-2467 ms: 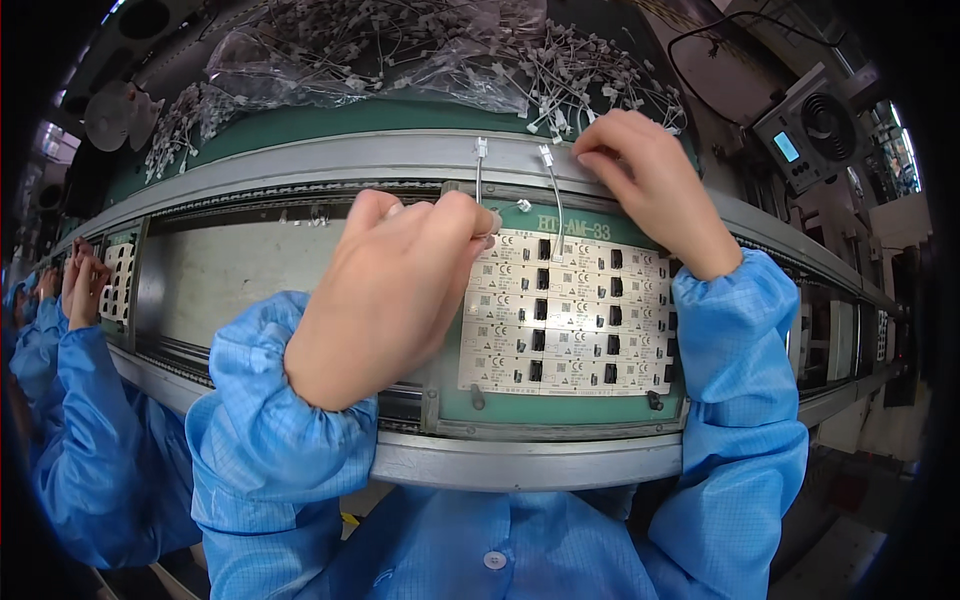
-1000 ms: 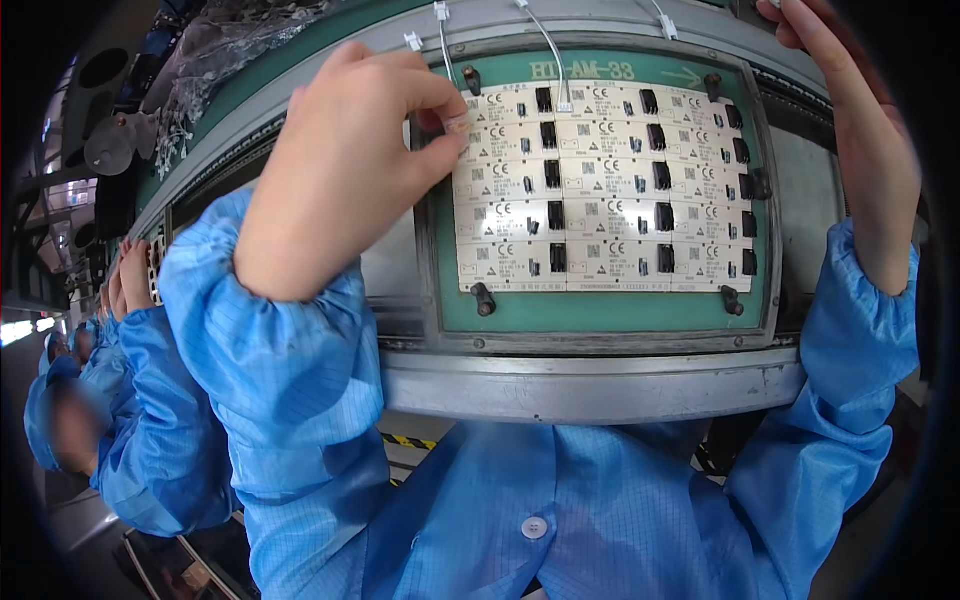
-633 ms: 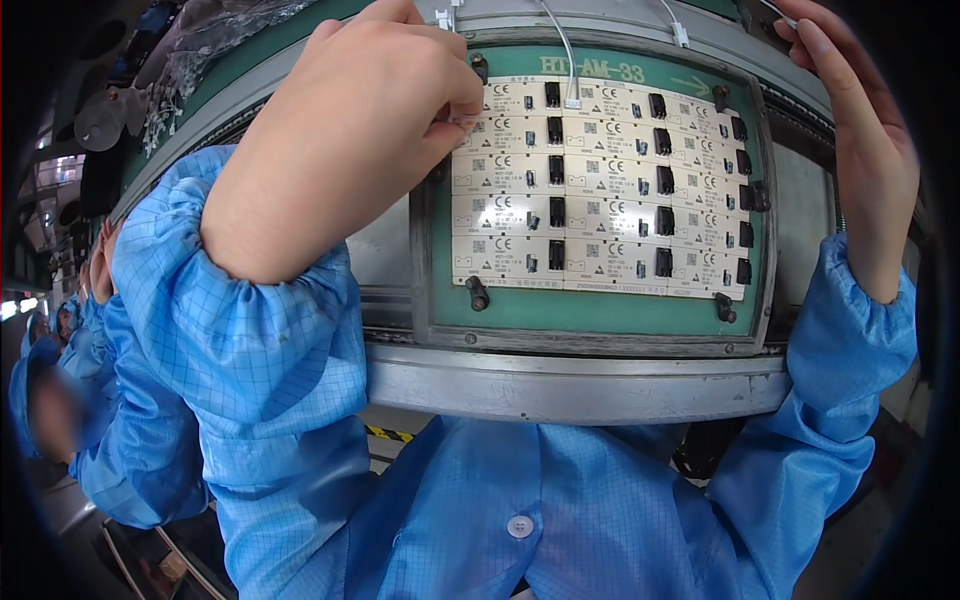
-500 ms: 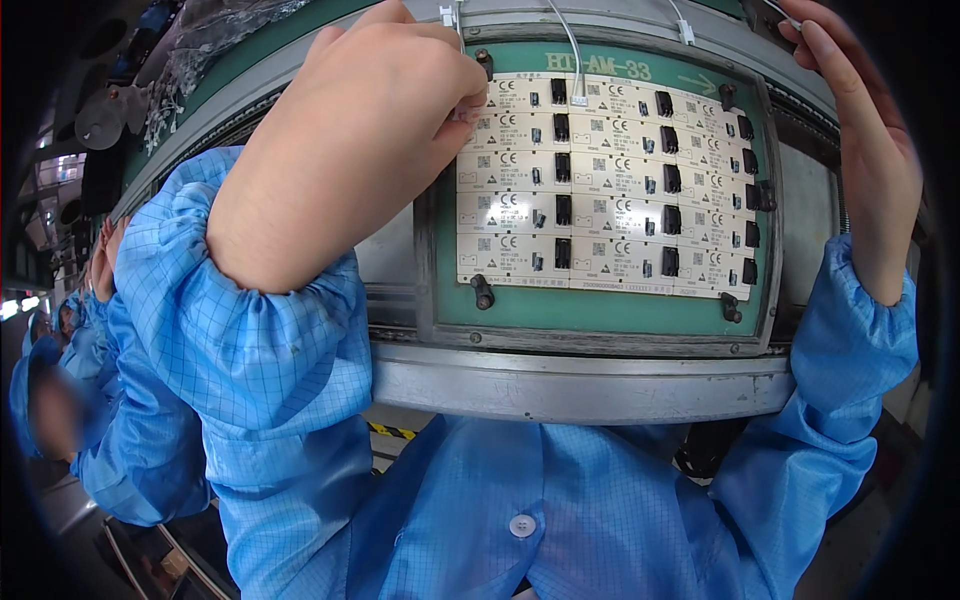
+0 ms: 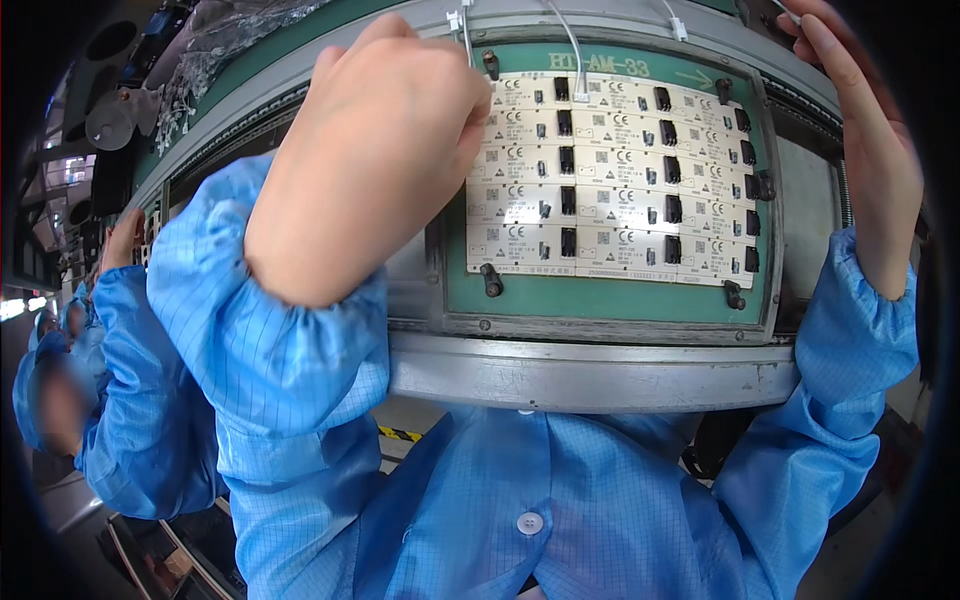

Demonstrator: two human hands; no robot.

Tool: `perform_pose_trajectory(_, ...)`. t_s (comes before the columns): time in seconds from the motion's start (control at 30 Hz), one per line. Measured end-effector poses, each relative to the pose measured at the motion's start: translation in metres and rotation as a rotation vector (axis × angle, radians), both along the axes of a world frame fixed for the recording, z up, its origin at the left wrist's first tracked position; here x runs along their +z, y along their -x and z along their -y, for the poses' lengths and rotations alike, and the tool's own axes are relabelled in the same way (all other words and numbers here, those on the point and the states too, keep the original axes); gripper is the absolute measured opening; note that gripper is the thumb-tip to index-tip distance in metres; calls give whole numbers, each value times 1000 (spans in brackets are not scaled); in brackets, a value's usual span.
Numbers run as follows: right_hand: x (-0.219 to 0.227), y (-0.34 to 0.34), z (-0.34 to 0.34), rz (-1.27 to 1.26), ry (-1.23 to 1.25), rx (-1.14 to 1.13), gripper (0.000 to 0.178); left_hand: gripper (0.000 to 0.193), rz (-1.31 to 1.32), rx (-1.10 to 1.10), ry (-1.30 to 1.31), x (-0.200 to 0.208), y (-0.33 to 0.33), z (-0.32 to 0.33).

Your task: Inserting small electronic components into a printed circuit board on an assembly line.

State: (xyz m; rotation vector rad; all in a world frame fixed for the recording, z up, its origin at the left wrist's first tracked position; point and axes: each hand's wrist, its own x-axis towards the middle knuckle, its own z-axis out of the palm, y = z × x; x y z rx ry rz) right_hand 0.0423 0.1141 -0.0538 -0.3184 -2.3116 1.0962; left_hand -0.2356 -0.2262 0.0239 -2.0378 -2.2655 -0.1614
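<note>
A panel of white printed circuit boards (image 5: 625,205) with black connectors lies in a green fixture plate (image 5: 600,308). My left hand (image 5: 375,155) bends over the panel's upper left corner, its fingers curled together. The fingertips are hidden behind the hand, and whatever they pinch cannot be made out. A white cable (image 5: 577,50) has its plug at the top row of boards. At the far right, beyond the panel's upper corner, my right hand (image 5: 865,120) is raised, with thumb and fingers closed on a thin pale cable (image 5: 785,12).
Dark clamps (image 5: 491,282) stand at the plate's corners. A metal rail (image 5: 590,378) runs along the near side. Another white-plugged cable (image 5: 678,28) hangs at the far edge. Left, a co-worker in a blue sleeve (image 5: 150,390) sits close; clear plastic bags (image 5: 235,40) lie at far left.
The view has shifted slightly, so the panel appears a little higher and to the right. My left fingertips, partly visible before, are now hidden. My right hand keeps its grip on the cable.
</note>
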Motion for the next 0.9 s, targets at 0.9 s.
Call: perform_pose_trajectory(0.9,28,86,117,-110,-85,-137,11,15,17,-41,-248,-24,90,-156)
